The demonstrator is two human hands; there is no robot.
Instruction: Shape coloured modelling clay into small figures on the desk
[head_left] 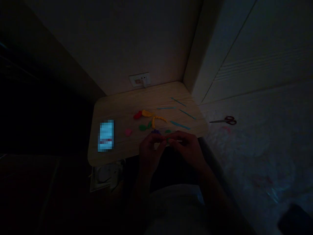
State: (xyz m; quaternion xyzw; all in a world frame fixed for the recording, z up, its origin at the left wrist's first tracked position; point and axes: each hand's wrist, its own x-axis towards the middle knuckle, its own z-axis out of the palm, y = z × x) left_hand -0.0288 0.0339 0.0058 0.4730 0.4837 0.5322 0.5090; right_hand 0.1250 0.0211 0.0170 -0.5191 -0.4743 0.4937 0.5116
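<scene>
Both hands meet at the front edge of a small wooden table (117, 111). My left hand (150, 148) and my right hand (187, 147) pinch a small piece of green modelling clay (167, 139) between their fingertips. Just beyond the fingers lie a purple clay piece (155, 131) and a small green clay piece (168, 131). Farther back are a leaf-like green piece (142, 127), a red piece (137, 115) and yellow-orange strips (148, 113), one of them twisted. A pink lump (128, 132) sits to the left. The light is very dim.
Several thin blue modelling tools (180, 125) lie on the table's right side. A lit phone (106, 135), its screen blurred, is at the left. Scissors (223, 121) rest on a pale crumpled surface at the right. A wall socket (140, 79) is behind the table.
</scene>
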